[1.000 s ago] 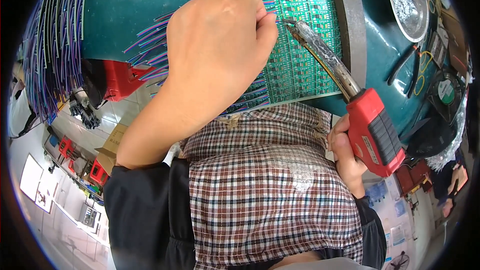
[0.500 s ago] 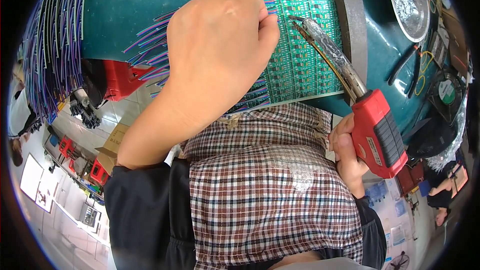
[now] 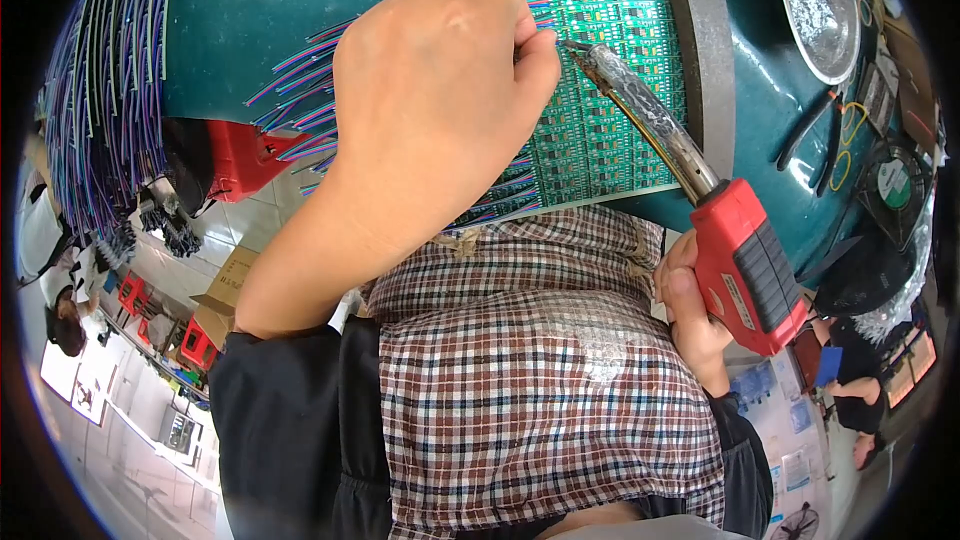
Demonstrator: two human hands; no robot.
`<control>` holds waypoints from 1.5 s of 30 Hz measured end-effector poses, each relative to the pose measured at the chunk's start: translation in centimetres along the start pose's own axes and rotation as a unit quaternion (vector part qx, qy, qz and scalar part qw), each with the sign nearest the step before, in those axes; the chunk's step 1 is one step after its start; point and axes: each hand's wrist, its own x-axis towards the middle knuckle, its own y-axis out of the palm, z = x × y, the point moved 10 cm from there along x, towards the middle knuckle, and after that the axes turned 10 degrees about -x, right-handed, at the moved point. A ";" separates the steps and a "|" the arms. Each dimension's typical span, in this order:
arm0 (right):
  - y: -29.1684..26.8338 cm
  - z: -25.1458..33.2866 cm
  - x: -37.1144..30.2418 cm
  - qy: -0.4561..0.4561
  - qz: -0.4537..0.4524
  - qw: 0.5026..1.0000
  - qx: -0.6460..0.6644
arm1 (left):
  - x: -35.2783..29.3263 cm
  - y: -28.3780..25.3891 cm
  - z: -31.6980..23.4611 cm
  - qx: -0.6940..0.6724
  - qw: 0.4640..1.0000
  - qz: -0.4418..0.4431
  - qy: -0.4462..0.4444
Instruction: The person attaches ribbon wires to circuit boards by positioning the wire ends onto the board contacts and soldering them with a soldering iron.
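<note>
My left hand [image 3: 440, 80] is closed in a pinch over the left part of a green circuit-board panel [image 3: 610, 110], at a row of thin coloured wires [image 3: 310, 80]. The fingertips and the wire ends between them are mostly hidden behind the hand. My right hand [image 3: 690, 310] grips a red and black soldering iron [image 3: 745, 265] by its handle. The iron's metal barrel points up and left over the panel. Its dark tip is close beside my left thumb, and a thin solder guide tube runs along the barrel.
A dark grey bar [image 3: 703, 70] lies along the panel's right edge. Beyond it are a metal bowl of solder bits [image 3: 835, 30], pliers [image 3: 815, 140] and a small fan [image 3: 893, 185]. Bundled wires [image 3: 110, 90] hang at the left, above a red stool [image 3: 240, 160]. Other people are in the background.
The soldering iron has moved slightly left, bringing its tip closer to my left thumb and fingers. My left hand has barely moved. Background people have shifted.
</note>
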 end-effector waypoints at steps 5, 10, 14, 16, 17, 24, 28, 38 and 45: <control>-0.1 0.0 0.1 -0.022 0.004 1.000 -0.016 | 0.4 0.1 0.0 -0.034 0.998 0.030 -0.035; -0.3 0.3 0.0 -0.029 -0.019 0.999 -0.032 | 0.4 0.0 0.0 -0.040 0.998 0.034 -0.040; -0.8 -0.4 -0.4 -0.008 -0.025 1.000 -0.014 | 0.4 0.0 0.0 -0.039 0.998 0.036 -0.034; -0.6 -0.8 -0.7 -0.003 -0.015 1.000 -0.023 | 0.4 0.1 0.1 -0.038 0.998 0.038 -0.035; -0.5 -0.8 -0.7 -0.003 -0.015 1.000 -0.023 | 0.4 0.1 0.1 -0.038 0.998 0.040 -0.036; -0.6 -0.1 -0.3 -0.021 -0.032 0.998 -0.050 | 0.3 0.1 0.0 -0.035 0.998 0.038 -0.031; -0.5 -0.4 -0.3 -0.031 -0.015 0.999 -0.040 | 0.2 0.2 0.3 -0.014 0.999 0.026 -0.017; -0.9 0.5 0.2 -0.047 -0.050 0.996 0.054 | 2.3 -1.9 -1.5 0.088 0.987 -0.034 0.129; -0.7 -0.2 -0.4 -0.065 -0.038 0.996 0.042 | 9.0 -7.6 3.0 0.056 0.976 -0.158 0.143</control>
